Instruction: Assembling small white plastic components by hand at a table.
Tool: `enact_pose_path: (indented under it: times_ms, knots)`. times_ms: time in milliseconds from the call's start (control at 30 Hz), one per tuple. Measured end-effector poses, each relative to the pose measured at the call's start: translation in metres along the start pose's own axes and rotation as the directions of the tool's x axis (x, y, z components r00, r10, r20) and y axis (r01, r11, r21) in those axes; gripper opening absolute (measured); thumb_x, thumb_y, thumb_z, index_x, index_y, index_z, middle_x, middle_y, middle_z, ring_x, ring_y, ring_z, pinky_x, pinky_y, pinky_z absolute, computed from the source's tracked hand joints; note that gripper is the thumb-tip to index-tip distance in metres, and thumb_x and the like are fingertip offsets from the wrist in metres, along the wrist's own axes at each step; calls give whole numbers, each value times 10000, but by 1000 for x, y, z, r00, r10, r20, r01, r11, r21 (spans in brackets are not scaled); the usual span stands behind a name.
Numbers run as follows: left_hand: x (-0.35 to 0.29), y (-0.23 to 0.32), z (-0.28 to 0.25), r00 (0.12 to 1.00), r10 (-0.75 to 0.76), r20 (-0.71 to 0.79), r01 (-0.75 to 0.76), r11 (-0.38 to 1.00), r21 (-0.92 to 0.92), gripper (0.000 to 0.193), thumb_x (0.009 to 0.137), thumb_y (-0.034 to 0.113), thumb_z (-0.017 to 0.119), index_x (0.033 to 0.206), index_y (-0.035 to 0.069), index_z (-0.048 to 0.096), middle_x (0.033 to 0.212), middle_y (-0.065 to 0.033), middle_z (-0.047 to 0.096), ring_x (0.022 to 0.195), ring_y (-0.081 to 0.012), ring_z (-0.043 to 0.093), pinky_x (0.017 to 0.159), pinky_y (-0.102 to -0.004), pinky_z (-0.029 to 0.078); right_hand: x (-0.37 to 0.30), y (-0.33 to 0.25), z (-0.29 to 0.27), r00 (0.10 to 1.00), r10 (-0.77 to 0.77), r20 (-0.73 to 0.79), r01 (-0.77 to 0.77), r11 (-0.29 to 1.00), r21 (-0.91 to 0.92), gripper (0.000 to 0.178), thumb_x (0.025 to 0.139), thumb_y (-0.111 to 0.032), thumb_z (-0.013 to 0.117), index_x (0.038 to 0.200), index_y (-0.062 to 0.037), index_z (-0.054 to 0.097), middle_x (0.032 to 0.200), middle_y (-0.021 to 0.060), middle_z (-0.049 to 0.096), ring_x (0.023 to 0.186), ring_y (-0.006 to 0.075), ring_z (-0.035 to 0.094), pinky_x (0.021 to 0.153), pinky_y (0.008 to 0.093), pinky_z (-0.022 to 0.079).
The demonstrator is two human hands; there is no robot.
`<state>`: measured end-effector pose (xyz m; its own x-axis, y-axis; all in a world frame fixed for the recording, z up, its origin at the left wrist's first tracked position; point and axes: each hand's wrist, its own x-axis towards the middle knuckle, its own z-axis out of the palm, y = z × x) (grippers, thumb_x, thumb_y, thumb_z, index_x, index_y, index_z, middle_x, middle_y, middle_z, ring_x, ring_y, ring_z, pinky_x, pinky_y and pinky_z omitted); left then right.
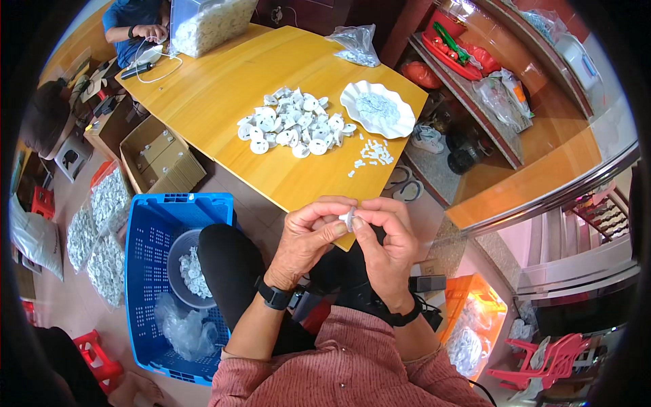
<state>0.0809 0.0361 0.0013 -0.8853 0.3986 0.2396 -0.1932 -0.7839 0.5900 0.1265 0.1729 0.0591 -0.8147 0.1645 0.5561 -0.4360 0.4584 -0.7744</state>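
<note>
Just past the table's near corner, my left hand point(308, 239) and my right hand point(388, 243) meet. Between the fingertips of both is a small round white plastic part point(348, 218), partly covered by my thumbs. Ahead of them on the yellow wooden table point(247, 178) lies a pile of similar white round parts point(293, 122). To its right is a loose scatter of tiny white plastic pieces point(373, 154). Behind these stands a white dish with a wavy rim point(411, 121), filled with small pale-blue pieces point(377, 107).
Left of my leg is a blue crate point(146, 292) with a grey bucket point(178, 271) of white parts inside. Beyond it are a cardboard box point(159, 152) and filled clear bags point(107, 254). A co-worker's hand point(150, 32) is beside a clear bin point(210, 30) at the far left.
</note>
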Motion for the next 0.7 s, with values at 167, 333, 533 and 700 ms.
enact_pose_path:
  times_ms: [167,333,533,700]
  knots:
    - [1,4,2,1000,7,-23,-6,999,39,261,880,-85,662,1132,-23,676,1224,-147,639,1120,-193,619,979,-309,510,0,1,-2,999,7,45,-8,1000,21,129,863,-5,703,985,-3,663,1040,119,631,947,226,629,848,318,493]
    - [1,1,1,999,43,9,-44,995,86,259,878,-81,667,1129,-19,681,1214,-139,645,1100,-185,626,965,-308,515,-1,3,-3,999,22,34,-24,998,60,59,888,-1,659,935,-3,623,1039,126,630,944,231,628,846,320,491]
    - [0,1,-2,998,66,14,-67,987,147,255,871,-78,675,1118,-13,693,1196,-128,654,1077,-173,632,943,-293,518,0,-4,0,996,-73,52,78,993,-85,59,895,-10,653,935,-5,610,1017,127,625,912,242,631,806,325,500]
    - [-2,4,-2,998,58,1,-57,979,197,248,871,-67,683,1113,-13,699,1183,-120,659,1061,-160,632,929,-279,517,0,-2,-3,992,-89,86,97,992,-83,70,891,-6,652,944,-3,606,1011,130,623,894,250,632,787,330,505]
